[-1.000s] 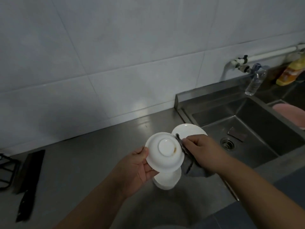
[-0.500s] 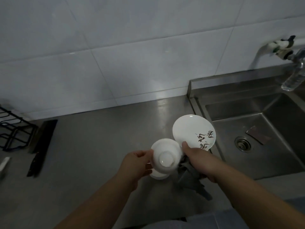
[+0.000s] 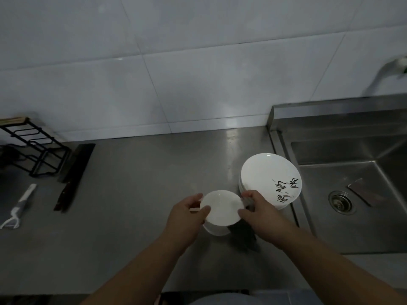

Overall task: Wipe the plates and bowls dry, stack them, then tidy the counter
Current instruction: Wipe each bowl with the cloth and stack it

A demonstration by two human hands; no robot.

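Holding a white bowl (image 3: 221, 208), the left hand (image 3: 187, 219) and right hand (image 3: 262, 216) pinch its sides with curled fingers, left of the plates (image 3: 264, 175).

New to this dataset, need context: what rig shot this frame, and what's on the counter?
No machine here: a person works bare-handed, and one wide-angle camera on their head looks forward and down, so there is only this view. The left hand and right hand each grip the rim of a white bowl over a stack of bowls on the steel counter. A dark cloth shows under the right hand; whether it is gripped is unclear. Beside the bowls sits a stack of white plates with black brush lettering, next to the sink. Far left: a cleaver, a black wire rack and a white-handled tool, perhaps a peeler.
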